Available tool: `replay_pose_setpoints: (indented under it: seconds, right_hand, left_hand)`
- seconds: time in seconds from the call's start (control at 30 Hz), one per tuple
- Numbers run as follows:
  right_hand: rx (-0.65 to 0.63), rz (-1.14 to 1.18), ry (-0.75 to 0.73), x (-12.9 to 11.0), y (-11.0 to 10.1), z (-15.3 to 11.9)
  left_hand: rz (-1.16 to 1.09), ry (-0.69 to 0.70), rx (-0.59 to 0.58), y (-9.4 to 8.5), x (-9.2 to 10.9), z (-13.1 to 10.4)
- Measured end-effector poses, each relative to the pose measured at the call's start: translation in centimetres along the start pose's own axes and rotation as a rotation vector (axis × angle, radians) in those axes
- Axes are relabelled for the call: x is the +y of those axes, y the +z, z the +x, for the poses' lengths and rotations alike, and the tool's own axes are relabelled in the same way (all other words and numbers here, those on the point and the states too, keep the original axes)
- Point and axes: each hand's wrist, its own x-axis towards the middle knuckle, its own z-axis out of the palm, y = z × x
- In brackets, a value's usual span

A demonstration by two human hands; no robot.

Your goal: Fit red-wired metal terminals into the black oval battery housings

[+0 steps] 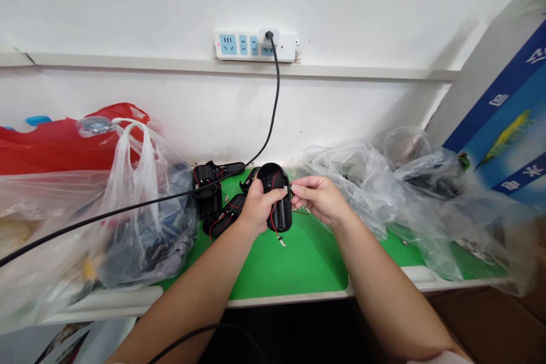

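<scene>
My left hand (pixel 258 205) grips a black plastic housing (pixel 281 217) with a round, ring-like top, held above the green work surface (pixel 294 267). The thumb lies across its front. A thin red wire with a small white connector (pixel 281 242) hangs from the housing's lower end. At the housing's right edge, my right hand (pixel 318 198) has thumb and forefinger pinched together; what sits between the fingertips is too small to make out. Left of my left hand lie several similar black housings (pixel 209 196) with red and black wires.
A black cable (pixel 275 102) runs from the wall power strip (pixel 256 46) down across the left side. Clear plastic bags (pixel 140 222) stand at left, with a red bag (pixel 51 145) behind. More clear bags (pixel 362 182) and a blue printed box (pixel 507 119) are at right.
</scene>
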Motion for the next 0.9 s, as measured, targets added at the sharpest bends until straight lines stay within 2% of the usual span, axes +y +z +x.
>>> replay_pose_setpoints:
  seconds: [0.2,0.5,0.6,0.67,0.8,0.9]
  right_hand:
    - [-0.004,-0.004,0.002,0.1,0.0,0.0]
    - [0.065,-0.094,-0.017,0.3,0.2,0.2]
    - [0.077,-0.181,-0.057,0.7,0.4,0.3]
    - [0.063,-0.324,-0.124,0.8,0.8,0.2]
    - [0.035,-0.801,-0.456,1.1,1.9,-0.1]
    - [0.021,-0.991,-0.611,1.3,2.6,-0.4]
  left_hand:
    - [0.027,0.026,0.026,-0.1,-0.1,0.1]
    - [0.229,0.224,0.043,-0.4,-0.2,0.6]
    - [0.225,0.232,0.047,-0.3,-0.1,0.5]
    - [0.195,0.206,0.068,-0.3,-0.1,0.6]
    - [0.196,0.196,0.154,-0.7,-0.3,0.9]
    - [0.219,0.226,0.173,-1.0,-0.2,1.0]
